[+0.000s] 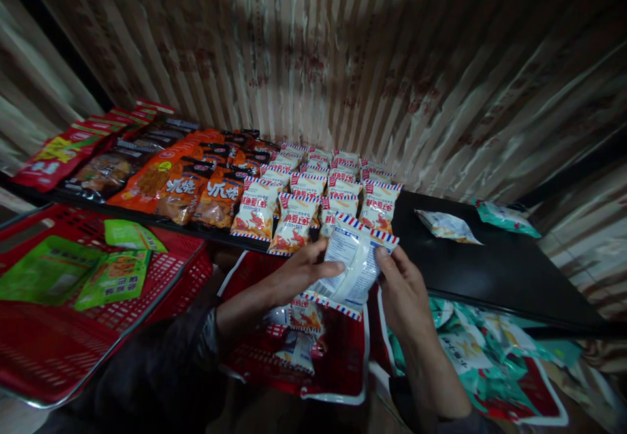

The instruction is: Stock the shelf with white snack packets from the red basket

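Between my two hands is a snack bag [345, 267] with red, white and blue striped ends, its printed back facing me. My left hand [306, 270] is closed on the bag's left side, the thumb lying across it. On the right side my right hand [401, 280] grips the same bag, thumb on top. Just behind it, rows of matching snack bags [292, 221] stand on the black shelf [441, 267]. Below my hands a red basket [343, 362] holds a few more of these striped bags [298, 349].
Orange snack packs [220, 195] and red bags [63, 153] fill the shelf's left. A white bag [448, 226] and a teal bag [507, 218] lie at its right. Green packets [117, 280] lie in the left red basket [59, 355]; teal bags [470, 346] fill the right one.
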### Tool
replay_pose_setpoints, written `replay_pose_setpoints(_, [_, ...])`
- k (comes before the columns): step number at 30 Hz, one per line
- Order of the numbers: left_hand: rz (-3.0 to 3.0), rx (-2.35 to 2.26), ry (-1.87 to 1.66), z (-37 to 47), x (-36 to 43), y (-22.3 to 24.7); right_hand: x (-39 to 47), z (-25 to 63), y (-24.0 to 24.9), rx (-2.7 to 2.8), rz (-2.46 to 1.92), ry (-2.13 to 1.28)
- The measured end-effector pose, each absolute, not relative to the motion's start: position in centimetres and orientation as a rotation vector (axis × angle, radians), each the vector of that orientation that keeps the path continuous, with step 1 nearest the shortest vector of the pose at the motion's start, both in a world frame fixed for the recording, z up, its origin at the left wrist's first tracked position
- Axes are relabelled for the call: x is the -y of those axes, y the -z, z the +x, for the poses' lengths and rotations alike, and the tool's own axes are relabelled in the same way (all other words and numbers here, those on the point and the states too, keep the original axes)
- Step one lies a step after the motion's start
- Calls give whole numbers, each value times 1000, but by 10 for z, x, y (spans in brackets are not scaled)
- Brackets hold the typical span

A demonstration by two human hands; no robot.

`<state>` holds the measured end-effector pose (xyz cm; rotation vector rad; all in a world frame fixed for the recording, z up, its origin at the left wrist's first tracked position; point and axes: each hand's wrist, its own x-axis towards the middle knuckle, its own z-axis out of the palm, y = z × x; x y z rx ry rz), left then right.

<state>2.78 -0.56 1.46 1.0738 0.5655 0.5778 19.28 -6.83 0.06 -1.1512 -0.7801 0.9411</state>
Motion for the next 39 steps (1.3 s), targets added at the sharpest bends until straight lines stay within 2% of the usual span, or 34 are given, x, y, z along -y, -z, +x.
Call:
replay_pose_setpoints(17, [1137, -434, -520, 39, 13, -5, 58, 203, -2, 372, -1119, -820])
replay_pose_setpoints(31, [1098, -588, -655, 36, 8, -8, 62, 199, -1, 738, -1148, -1030])
replay_pose_setpoints(39, [1063, -501, -625, 39, 7, -3, 59, 197, 3, 634, -1192, -968])
